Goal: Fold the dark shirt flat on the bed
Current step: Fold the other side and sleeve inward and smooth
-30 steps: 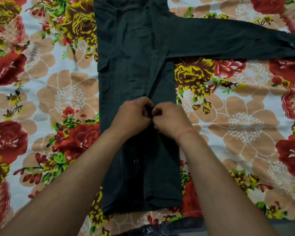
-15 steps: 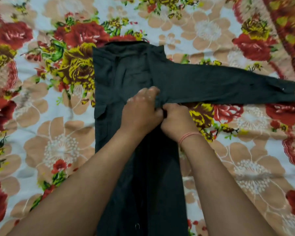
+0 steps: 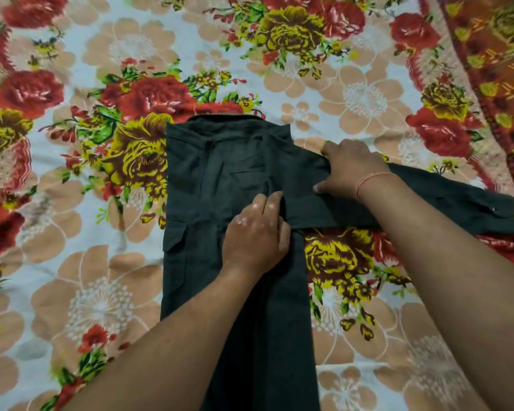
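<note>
Floral bedsheet (image 3: pixel 101 307) under a dark shirt (image 3: pixel 208 203), its sleeve (image 3: pixel 457 203) running toward three o'clock from the right hand (image 3: pixel 350 170), fingers gripping its shoulder end; left hand (image 3: pixel 255 232) pressing flat, fingers loose.

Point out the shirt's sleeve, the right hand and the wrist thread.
sleeve (image 3: pixel 457 203): head view, on the flat cloth near the cuff.
right hand (image 3: pixel 349 170): head view, on the back of the hand.
wrist thread (image 3: pixel 374 177): head view, on the pink strand across the wrist.

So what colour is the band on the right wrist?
The wrist band is a thin pinkish-orange thread, clearest in the head view.
</note>
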